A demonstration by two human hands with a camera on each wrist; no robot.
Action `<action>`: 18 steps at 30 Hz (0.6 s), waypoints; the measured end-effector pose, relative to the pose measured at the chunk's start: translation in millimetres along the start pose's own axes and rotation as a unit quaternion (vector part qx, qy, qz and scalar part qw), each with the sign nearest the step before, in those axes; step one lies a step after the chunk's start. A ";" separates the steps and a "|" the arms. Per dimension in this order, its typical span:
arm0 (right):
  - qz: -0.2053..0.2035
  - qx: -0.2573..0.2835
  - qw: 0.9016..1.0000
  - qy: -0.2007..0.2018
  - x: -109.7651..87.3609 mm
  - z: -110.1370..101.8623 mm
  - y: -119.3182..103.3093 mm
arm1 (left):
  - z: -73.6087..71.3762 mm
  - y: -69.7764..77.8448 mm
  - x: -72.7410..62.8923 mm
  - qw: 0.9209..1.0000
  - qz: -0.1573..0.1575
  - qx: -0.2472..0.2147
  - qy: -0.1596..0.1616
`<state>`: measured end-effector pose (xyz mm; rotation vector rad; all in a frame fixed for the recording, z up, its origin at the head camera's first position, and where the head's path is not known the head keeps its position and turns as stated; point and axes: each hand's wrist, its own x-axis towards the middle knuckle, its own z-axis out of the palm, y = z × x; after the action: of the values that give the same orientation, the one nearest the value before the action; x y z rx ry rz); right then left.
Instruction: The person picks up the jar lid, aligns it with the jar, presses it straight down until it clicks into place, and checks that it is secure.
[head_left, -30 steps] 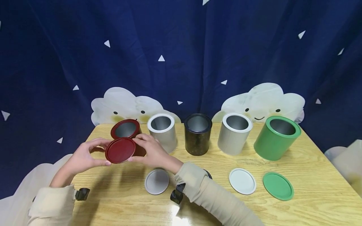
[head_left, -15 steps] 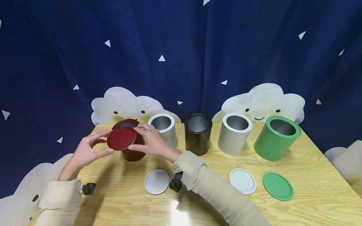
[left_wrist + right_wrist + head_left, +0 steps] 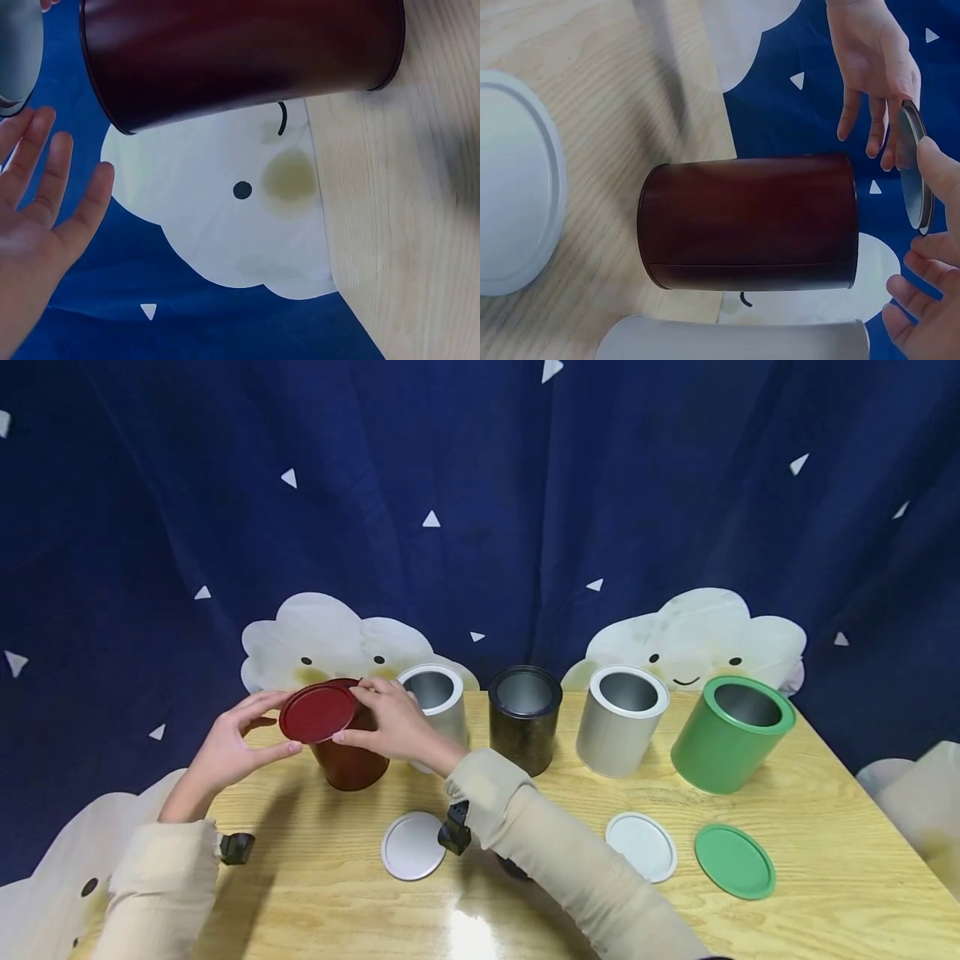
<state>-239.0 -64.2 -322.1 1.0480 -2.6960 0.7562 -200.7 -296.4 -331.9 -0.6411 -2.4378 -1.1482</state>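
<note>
- Red lid [image 3: 318, 713]: held in the air over the mouth of the red can [image 3: 351, 764], apart from its rim; the right wrist view shows the gap between them.
- Left hand [image 3: 228, 747]: forefinger and thumb at the lid's left edge; the left wrist view shows other fingers spread loose, off the metal.
- Right hand [image 3: 397, 722]: pinches the opposite edge, thumb on the near side, fingers behind; the remaining fingers curl free in the right wrist view.
- Lid looks like thin sheet metal, glossy red above, pale grey beneath. Probably light and stiff; should not sag between two pinches.
- Painted face probably slick. Best hold seems the outer edge, at two opposite points, as now; fingertips kept off the underside leave the seating ridge unblocked.
- Edge may dent or bend if squeezed hard; a light, even pinch should do. Uneven pressure would likely tip it.
- Can: upright on the wooden table [image 3: 315, 893], no hand visibly on it. Looks hollow and fairly light, so a sideways knock could shift it; smooth wall, best steadied with a broad palm.
</note>
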 end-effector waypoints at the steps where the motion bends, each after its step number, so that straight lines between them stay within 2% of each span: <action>1: 0.002 -0.002 1.000 -0.001 1.0 0.8 -0.2 | -0.6 -0.9 0.2 1.000 -0.003 0.002 -0.003; 9: 0.005 -0.020 1.000 0.001 14.0 5.6 3.6 | -3.0 -9.0 7.3 0.999 -0.029 0.004 -0.025; 18: 0.005 -0.033 0.999 -0.005 28.5 9.5 10.7 | -4.0 -23.0 15.3 0.994 -0.073 0.015 -0.074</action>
<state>-267.0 -79.2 -325.6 1.0275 -2.7154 0.6616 -225.3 -308.9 -336.0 -0.5665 -2.6605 -1.1541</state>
